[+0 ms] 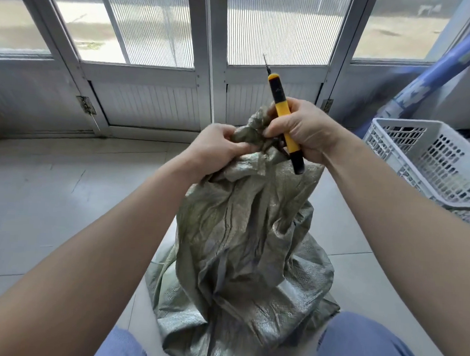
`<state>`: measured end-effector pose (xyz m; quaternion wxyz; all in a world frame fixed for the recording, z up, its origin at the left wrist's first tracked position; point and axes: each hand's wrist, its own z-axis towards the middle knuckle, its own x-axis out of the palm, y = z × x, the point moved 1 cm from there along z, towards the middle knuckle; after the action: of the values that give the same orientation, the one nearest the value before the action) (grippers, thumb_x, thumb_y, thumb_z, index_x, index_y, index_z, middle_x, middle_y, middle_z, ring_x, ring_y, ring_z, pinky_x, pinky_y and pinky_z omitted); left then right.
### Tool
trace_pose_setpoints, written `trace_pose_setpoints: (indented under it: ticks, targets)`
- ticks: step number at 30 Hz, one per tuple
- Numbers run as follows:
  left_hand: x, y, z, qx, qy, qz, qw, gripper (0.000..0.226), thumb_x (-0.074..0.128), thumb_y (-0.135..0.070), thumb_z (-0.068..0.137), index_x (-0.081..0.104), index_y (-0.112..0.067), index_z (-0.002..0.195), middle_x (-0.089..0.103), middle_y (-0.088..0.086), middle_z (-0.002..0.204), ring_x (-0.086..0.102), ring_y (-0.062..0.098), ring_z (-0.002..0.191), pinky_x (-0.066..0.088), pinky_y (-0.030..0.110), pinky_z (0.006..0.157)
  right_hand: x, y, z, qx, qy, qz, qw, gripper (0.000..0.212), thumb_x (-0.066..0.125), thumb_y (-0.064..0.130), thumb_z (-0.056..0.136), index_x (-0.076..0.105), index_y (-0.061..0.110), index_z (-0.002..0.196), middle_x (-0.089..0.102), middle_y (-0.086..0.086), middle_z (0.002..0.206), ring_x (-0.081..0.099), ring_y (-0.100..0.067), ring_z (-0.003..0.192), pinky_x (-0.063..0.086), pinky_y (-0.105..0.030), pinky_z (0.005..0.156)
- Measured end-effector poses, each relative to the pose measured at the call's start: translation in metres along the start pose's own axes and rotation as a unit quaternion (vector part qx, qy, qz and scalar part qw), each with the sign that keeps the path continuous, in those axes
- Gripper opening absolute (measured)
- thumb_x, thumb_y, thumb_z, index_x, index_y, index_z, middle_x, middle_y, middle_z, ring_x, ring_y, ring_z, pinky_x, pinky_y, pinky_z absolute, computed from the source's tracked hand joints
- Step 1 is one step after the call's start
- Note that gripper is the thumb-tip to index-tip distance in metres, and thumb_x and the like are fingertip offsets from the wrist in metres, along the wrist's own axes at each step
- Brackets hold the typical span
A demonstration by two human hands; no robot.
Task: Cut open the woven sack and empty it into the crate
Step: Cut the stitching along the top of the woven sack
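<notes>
1. Sacking of green woven plastic: the sack [241,246] stands on the tiled floor [50,195] between the person's knees [369,345], with the white crate [411,123] near its right side.
2. The left grip [213,146] is curled round the bunched, knotted neck. The right grip [299,129] is closed round a utility knife [280,104], blade up, beside the knot.
3. The cloth looks soft, crinkly and slippery, slack above and probably weighted low, so holding just below the knot seems best.

Both arms extended forward, left hand [216,148] and right hand [305,129] clenched.
</notes>
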<state>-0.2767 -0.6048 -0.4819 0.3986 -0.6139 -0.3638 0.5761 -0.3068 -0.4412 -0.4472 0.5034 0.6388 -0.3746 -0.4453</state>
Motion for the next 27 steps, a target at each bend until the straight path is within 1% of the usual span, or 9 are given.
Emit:
trace_pose_setpoints:
  ticks: [1,4,9,13,16,19,22,25,27]
  targets:
    - [0.0,-0.003,0.003,0.01,-0.036,-0.004,0.999,0.014,0.075,-0.021,0.077,0.064,-0.011,0.075,0.061,-0.001,0.07,0.054,0.008,0.062,0.046,0.024,0.063,-0.001,0.003,0.0,-0.008,-0.012,-0.016,1.0,0.027,0.06,-0.013,0.076,0.052,0.012,0.082,0.051,-0.008,0.075,0.053,-0.022,0.065,0.047,-0.034,0.058]
    - [-0.001,-0.011,0.008,0.035,-0.1,0.015,0.994,0.025,0.072,-0.013,0.076,0.05,-0.017,0.064,0.052,-0.004,0.062,0.047,0.008,0.058,0.041,0.021,0.055,-0.005,0.009,-0.001,-0.018,-0.052,-0.059,0.997,0.025,0.061,-0.01,0.074,0.053,0.013,0.08,0.057,-0.011,0.081,0.054,-0.021,0.07,0.043,-0.029,0.056]
    - [0.002,-0.001,0.006,-0.037,-0.023,0.02,0.999,0.03,0.078,-0.023,0.074,0.058,-0.012,0.094,0.066,0.002,0.083,0.062,0.015,0.076,0.052,0.03,0.073,-0.013,0.011,-0.006,-0.026,-0.107,-0.08,0.991,0.024,0.058,-0.008,0.074,0.051,0.014,0.08,0.055,-0.01,0.092,0.052,-0.019,0.08,0.041,-0.027,0.061]
    - [0.007,0.007,-0.004,-0.057,0.057,-0.023,0.997,0.034,0.078,-0.014,0.075,0.058,-0.014,0.102,0.069,0.006,0.094,0.064,0.016,0.08,0.053,0.029,0.073,-0.008,0.004,-0.006,0.01,-0.036,-0.124,0.992,0.024,0.061,-0.006,0.074,0.051,0.016,0.073,0.061,-0.013,0.1,0.052,-0.021,0.082,0.039,-0.029,0.064]
    - [0.007,0.014,-0.008,-0.059,0.079,-0.023,0.995,0.04,0.077,-0.008,0.075,0.057,-0.015,0.109,0.069,0.01,0.099,0.063,0.017,0.082,0.052,0.033,0.081,0.0,-0.006,-0.007,0.06,0.033,-0.16,0.985,0.018,0.064,-0.002,0.079,0.055,0.013,0.073,0.057,-0.006,0.072,0.052,-0.016,0.063,0.042,-0.025,0.054]
    - [0.008,0.02,-0.012,-0.063,0.077,0.043,0.994,0.041,0.078,-0.011,0.073,0.054,-0.016,0.106,0.066,0.002,0.094,0.061,0.014,0.081,0.05,0.028,0.079,0.003,-0.014,-0.008,0.083,0.027,-0.162,0.983,0.02,0.063,-0.004,0.08,0.055,0.012,0.071,0.055,-0.003,0.061,0.053,-0.01,0.044,0.042,-0.016,0.04]
    - [0.012,0.022,-0.013,-0.025,-0.026,0.124,0.992,0.037,0.077,-0.019,0.072,0.051,-0.017,0.097,0.058,0.001,0.098,0.054,0.015,0.088,0.044,0.024,0.076,0.001,-0.019,-0.008,0.092,0.005,-0.126,0.988,0.021,0.062,-0.008,0.081,0.054,0.009,0.072,0.055,-0.005,0.061,0.052,-0.005,0.033,0.038,-0.012,0.035]
    - [0.018,0.011,-0.018,0.044,-0.164,0.143,0.975,0.022,0.069,-0.033,0.077,0.05,-0.023,0.075,0.054,-0.005,0.079,0.051,0.017,0.08,0.047,0.038,0.08,0.001,-0.025,-0.007,0.086,-0.018,-0.128,0.988,0.02,0.063,-0.007,0.079,0.054,0.009,0.072,0.053,-0.004,0.06,0.05,-0.007,0.035,0.036,-0.011,0.035]
    - [0.029,0.003,-0.022,0.03,-0.146,0.153,0.977,0.036,0.066,-0.054,0.075,0.053,-0.02,0.071,0.058,-0.006,0.073,0.055,0.017,0.074,0.047,0.037,0.075,0.002,-0.027,-0.007,0.08,-0.024,-0.11,0.99,0.02,0.063,-0.008,0.078,0.054,0.01,0.071,0.053,-0.003,0.058,0.051,-0.011,0.042,0.037,-0.012,0.036]
